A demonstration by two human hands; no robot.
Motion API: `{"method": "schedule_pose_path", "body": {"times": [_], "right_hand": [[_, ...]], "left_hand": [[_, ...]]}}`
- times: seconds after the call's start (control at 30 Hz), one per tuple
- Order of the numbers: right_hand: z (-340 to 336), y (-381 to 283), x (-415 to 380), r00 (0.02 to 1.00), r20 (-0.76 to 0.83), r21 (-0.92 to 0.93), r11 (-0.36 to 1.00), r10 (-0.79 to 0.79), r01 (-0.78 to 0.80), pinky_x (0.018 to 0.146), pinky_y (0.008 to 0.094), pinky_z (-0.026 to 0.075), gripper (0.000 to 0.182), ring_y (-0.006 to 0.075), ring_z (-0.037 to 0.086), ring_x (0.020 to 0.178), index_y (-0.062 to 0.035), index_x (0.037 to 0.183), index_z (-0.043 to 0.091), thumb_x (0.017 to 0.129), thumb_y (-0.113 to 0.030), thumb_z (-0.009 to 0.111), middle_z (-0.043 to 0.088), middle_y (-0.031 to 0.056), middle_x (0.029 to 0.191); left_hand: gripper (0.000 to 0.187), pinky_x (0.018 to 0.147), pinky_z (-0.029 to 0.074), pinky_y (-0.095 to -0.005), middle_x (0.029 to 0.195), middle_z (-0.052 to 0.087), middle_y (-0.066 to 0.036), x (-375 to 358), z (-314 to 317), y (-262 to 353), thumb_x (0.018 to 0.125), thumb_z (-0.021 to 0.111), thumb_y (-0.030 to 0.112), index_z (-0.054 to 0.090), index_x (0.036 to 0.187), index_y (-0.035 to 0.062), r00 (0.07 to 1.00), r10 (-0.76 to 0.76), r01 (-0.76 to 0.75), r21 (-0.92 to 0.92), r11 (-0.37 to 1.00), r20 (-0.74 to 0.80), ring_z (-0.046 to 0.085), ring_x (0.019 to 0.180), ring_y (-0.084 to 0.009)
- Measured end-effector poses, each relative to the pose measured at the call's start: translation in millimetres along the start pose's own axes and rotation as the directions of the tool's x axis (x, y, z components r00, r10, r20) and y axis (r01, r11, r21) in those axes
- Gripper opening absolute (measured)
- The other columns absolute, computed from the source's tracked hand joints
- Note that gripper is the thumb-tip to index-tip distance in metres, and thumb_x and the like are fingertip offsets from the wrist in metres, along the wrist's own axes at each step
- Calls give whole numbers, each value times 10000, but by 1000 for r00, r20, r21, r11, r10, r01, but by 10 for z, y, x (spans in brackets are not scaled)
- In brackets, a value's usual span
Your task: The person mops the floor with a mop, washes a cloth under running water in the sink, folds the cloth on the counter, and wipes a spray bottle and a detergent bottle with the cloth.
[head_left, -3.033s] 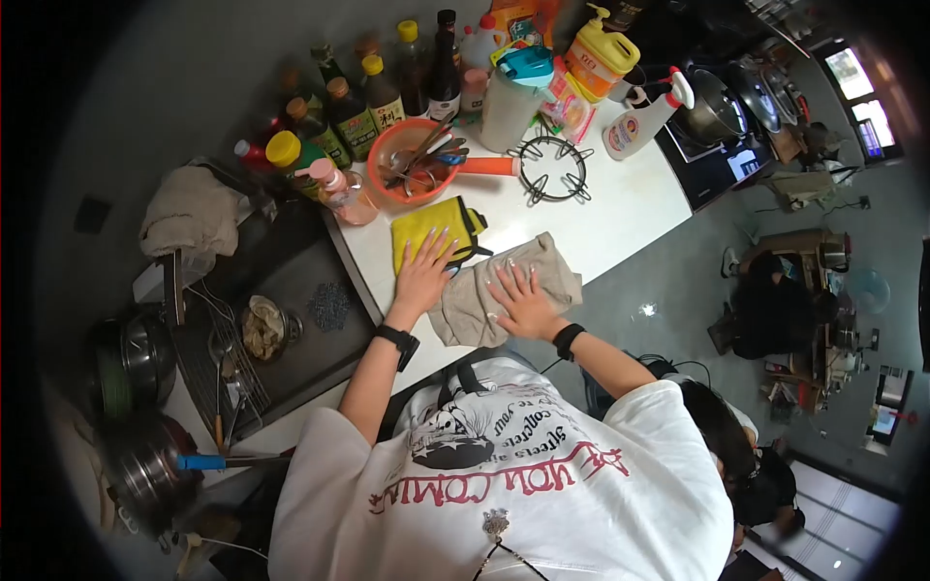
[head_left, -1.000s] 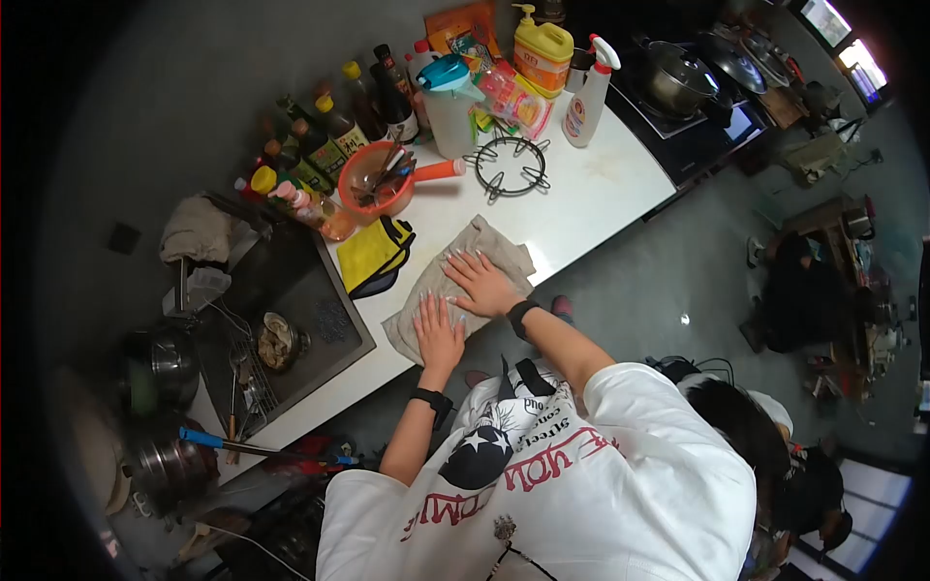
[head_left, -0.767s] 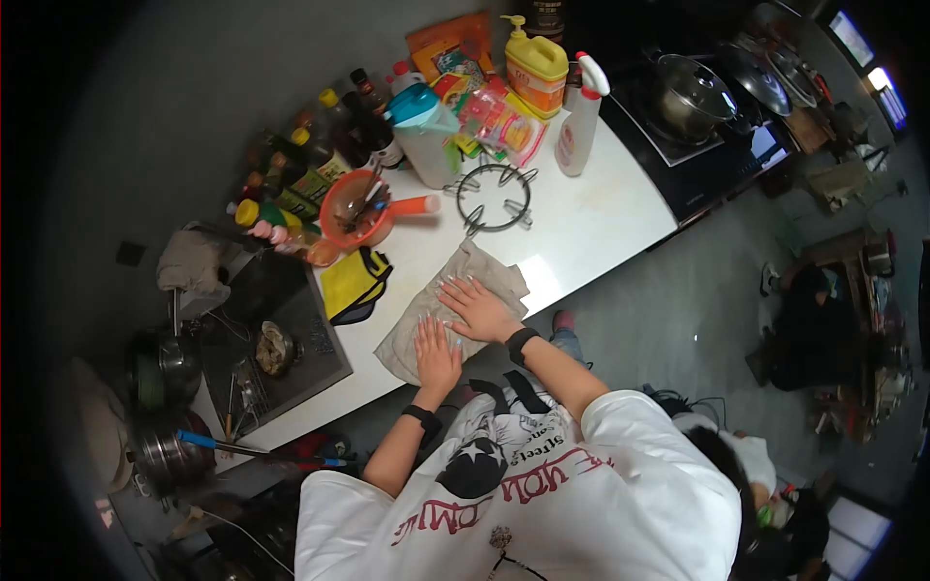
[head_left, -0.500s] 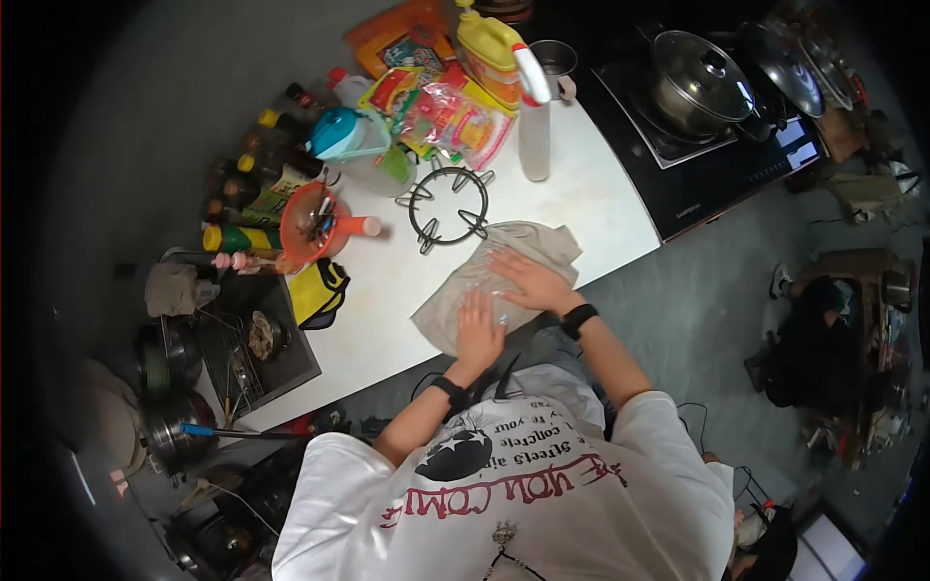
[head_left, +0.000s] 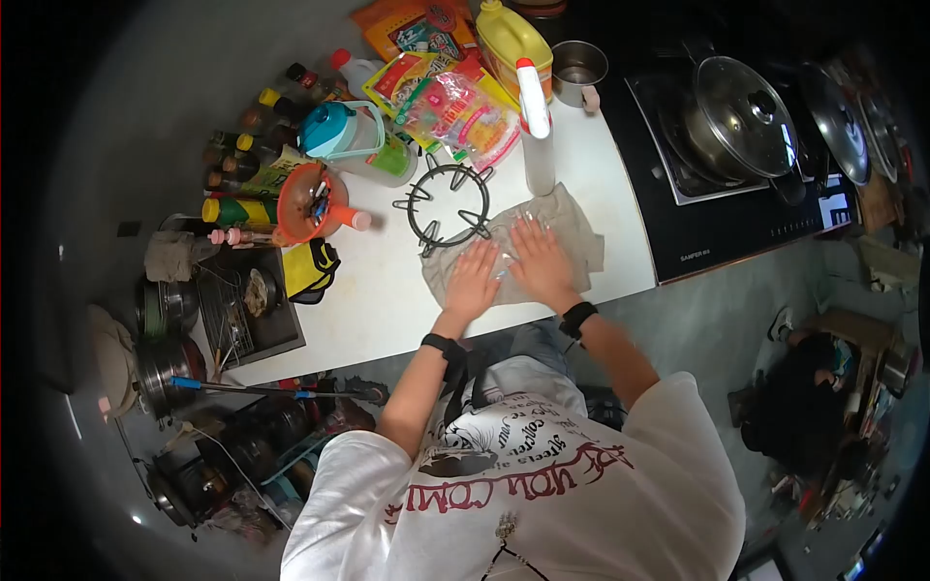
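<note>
Landmark: black metal ring. Grey-beige cloth has shifted along the counter towards the stove over the last second; it now lies on the ring's stove side and person's side, so, as I judge it, the pressing has reached a fresh patch. Left hand and right hand both flat, fingers extended, palms down on cloth. Spray bottle, stoveward of the ring, stands just beyond cloth. Cloth/ring contact: overlap or mere touching, unclear.
</note>
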State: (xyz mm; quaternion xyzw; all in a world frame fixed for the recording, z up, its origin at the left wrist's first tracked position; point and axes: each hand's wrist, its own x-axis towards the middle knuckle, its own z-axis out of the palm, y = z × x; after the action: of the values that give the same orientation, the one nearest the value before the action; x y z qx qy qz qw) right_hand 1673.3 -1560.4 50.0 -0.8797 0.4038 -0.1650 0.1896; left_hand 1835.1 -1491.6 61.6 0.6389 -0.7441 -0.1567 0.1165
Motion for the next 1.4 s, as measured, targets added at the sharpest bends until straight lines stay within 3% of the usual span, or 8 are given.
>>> {"method": "schedule_pose_path", "body": {"times": [0.1,0.4,0.7,0.87,0.97,1.0,1.1,1.4], "right_hand": [[274,-307,101,995,-27,17,996,92,-91,1040,444,135,596,308,207,1277,12,1273,335,795,-316,468,267,166,1363],[433,-608,273,995,-47,81,993,-86,89,1039,439,136,586,324,199,1275,38,1266,324,828,-337,427,265,179,1359],[-11,-475,-550,996,83,-56,998,-33,38,1024,447,177,578,315,230,1262,16,1263,337,820,-330,475,273,153,1358],[76,-501,-458,990,126,-121,991,66,-51,1030,456,147,580,296,186,1285,-13,1294,308,816,-308,456,244,129,1379],[81,-388,-246,993,120,-184,983,23,-1,1032,452,148,585,296,184,1286,-22,1298,304,810,-304,459,239,127,1382],[76,-345,-105,989,136,-194,981,49,-22,1033,449,152,585,292,193,1283,-30,1301,304,805,-296,466,245,126,1379],[91,-330,256,998,63,-249,969,26,-9,1032,445,159,567,286,206,1278,-37,1301,307,814,-285,459,248,121,1378],[288,-498,397,976,-82,-272,938,200,-215,1026,455,169,526,283,226,1269,-40,1290,324,827,-262,441,273,117,1368]], "left_hand": [[575,1019,209,-440,1345,308,-117,-121,-63,-275,780,499,228,309,1303,84,998,-69,69,32,997,-12,260,1260,-272],[580,1028,170,-464,1345,279,-183,-438,-113,-396,792,465,191,269,1301,-7,981,-183,184,8,983,-61,211,1280,-305],[578,1017,174,-495,1364,221,-208,-622,-63,-137,817,459,230,258,1296,-25,960,216,-205,-78,976,175,168,1284,-355],[478,997,260,-430,1286,374,-182,-455,-357,-294,794,518,190,406,1224,15,972,211,-174,-285,943,105,323,1219,-328],[410,875,408,-376,1102,541,-140,-193,-1368,-419,737,569,109,501,1134,37,960,-30,-98,-433,896,-280,499,1040,-314],[438,903,379,-381,1110,528,-139,-54,-1681,-543,715,590,83,494,1141,52,862,11,-161,-255,953,-506,477,1060,-307],[574,946,317,-417,1210,404,-155,326,-2431,-932,695,656,171,417,1207,68,708,-47,41,-25,999,-705,364,1137,-352],[695,921,349,-436,1259,332,-199,797,-2459,-1424,705,663,279,319,1276,85,739,-53,152,90,984,-672,352,1141,-372]]}}
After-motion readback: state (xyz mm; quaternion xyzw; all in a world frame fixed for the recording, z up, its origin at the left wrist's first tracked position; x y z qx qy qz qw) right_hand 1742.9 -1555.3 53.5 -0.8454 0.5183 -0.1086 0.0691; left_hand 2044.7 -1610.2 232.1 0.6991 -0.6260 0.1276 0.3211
